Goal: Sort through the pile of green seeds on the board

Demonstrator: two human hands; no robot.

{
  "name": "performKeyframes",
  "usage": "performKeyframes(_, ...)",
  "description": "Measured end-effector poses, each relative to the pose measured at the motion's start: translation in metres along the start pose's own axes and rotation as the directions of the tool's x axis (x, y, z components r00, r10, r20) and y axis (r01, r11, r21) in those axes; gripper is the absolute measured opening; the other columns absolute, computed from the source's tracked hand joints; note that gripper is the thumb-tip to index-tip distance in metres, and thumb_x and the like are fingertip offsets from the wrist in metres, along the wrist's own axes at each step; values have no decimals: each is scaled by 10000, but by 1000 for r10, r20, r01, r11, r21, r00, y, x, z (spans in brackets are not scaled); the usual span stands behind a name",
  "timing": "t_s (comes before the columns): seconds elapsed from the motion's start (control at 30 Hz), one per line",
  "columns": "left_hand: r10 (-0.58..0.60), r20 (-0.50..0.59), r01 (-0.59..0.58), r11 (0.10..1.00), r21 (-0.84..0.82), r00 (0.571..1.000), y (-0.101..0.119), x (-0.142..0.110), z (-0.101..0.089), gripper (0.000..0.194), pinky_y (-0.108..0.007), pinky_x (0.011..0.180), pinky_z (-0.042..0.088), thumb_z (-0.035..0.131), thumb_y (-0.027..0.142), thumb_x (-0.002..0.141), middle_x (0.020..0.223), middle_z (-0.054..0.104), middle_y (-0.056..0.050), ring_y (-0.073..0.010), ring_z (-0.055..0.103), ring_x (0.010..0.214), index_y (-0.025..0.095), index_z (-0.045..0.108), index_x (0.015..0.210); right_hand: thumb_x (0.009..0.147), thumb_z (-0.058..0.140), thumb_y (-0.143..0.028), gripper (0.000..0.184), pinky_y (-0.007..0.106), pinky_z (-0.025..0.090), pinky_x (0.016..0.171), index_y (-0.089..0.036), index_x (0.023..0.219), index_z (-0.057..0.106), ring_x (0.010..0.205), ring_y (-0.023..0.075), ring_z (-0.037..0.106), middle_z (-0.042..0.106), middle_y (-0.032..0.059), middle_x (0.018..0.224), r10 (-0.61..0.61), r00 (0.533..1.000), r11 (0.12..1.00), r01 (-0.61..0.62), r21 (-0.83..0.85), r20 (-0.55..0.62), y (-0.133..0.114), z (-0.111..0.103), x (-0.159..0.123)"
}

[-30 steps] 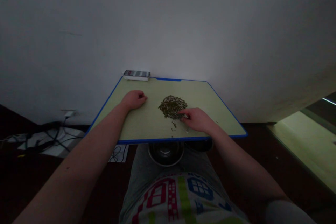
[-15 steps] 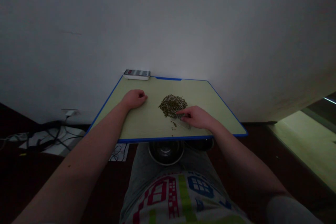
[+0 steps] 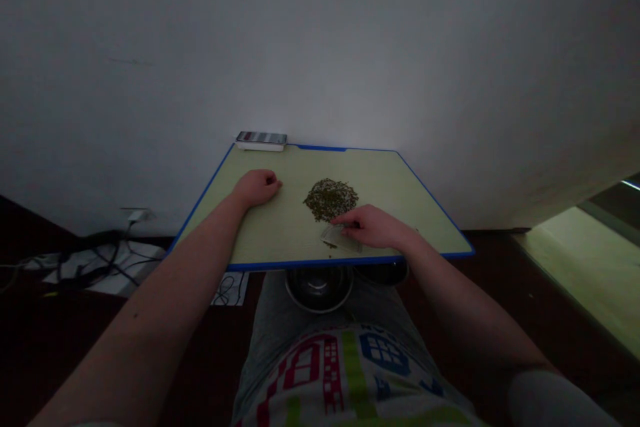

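A loose heap of small greenish-brown grains (image 3: 331, 197) lies in the middle of the pale board (image 3: 280, 233), which has a blue rim. At the heap's near right edge, my right hand (image 3: 373, 225) grips a clear, thin plastic card (image 3: 331, 235), its index finger stretched along the top. The card stands between the heap and a few stray grains (image 3: 329, 245) on the near side. My left hand (image 3: 257, 188) rests on the board to the left of the heap, fingers curled in, and nothing shows in it.
A phone (image 3: 261, 138) lies on a white box at the board's far left corner, by the wall. Below the near edge, a metal bowl (image 3: 320, 303) sits on my lap beside another dark bowl (image 3: 384, 273). Cables and a plug (image 3: 137, 216) are at the left.
My right hand has moved the clear card slightly left and toward me, off the heap's edge to the stray grains, which are now closer together. My left hand has stayed in place.
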State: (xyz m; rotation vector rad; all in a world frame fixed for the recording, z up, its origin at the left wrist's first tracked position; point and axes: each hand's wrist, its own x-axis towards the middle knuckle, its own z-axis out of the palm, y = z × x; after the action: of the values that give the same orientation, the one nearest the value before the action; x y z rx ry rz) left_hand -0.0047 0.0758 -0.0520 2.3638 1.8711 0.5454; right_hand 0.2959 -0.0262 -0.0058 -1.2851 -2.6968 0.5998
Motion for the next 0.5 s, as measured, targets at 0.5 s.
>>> performKeyframes(0.5, 6, 3, -6, 1000, 1, 1000, -1, 0, 0, 367, -284, 579, 357, 419, 486, 756, 714, 637, -63, -172, 529, 648, 187, 630, 731, 792, 540, -226, 393, 245, 396, 683, -210, 1174, 630, 739, 148, 586, 700, 33, 943, -37, 997, 994, 31, 103, 61, -13, 1, -10)
